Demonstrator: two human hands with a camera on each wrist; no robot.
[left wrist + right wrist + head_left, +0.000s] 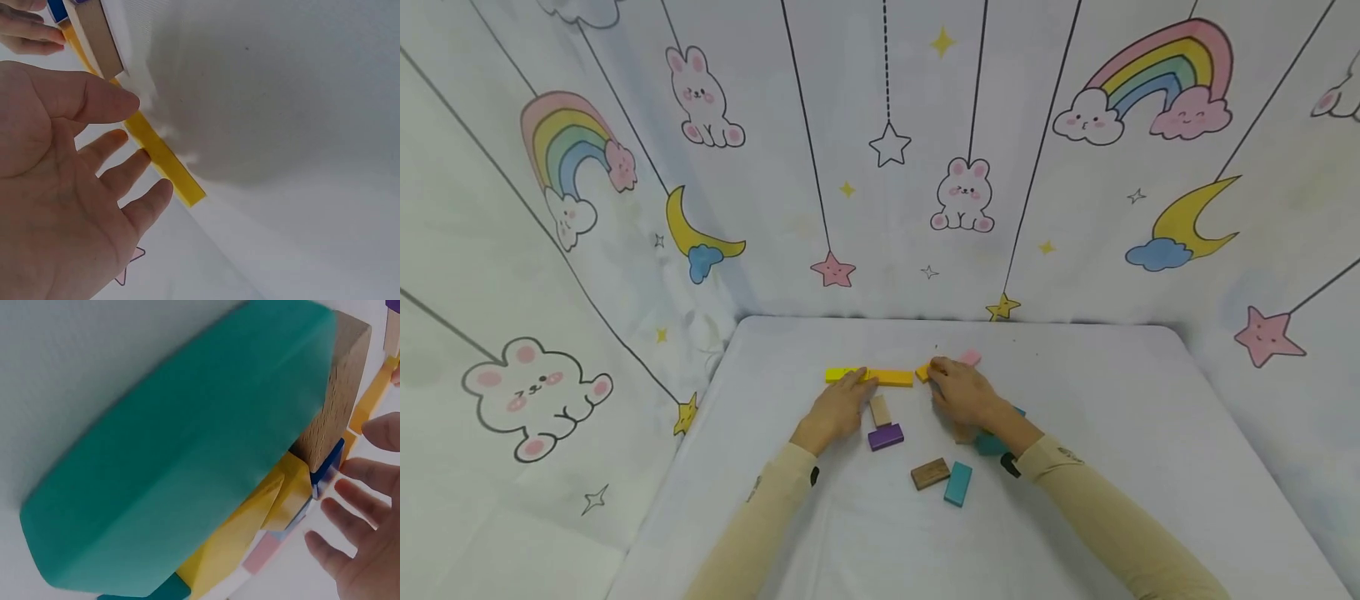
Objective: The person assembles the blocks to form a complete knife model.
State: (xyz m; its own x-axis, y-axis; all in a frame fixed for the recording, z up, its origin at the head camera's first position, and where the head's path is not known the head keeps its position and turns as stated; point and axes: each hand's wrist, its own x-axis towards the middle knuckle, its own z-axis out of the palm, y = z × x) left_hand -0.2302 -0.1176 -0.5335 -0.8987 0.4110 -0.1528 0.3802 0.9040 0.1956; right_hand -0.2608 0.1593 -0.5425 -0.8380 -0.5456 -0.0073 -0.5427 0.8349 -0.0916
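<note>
Teal block [175,462] looms nearest, filling much of the right wrist view, with a brown wooden block [340,381] beside it; farther off on the white table [865,533], the left hand [835,408], fingers loosely extended, touches a yellow block [842,375] and an orange block [892,378] lying end to end; the right hand [966,393] seems to pinch an angled orange block [922,373] between thumb and index finger, just beside that row. Too hard or crooked a push could skew the row; the right sleeve [1090,500], low beside the teal block, might knock it. Left fingertips mask the join; the right hand partly hides a pink block [972,358]; how firm its pinch is, I cannot tell.
</note>
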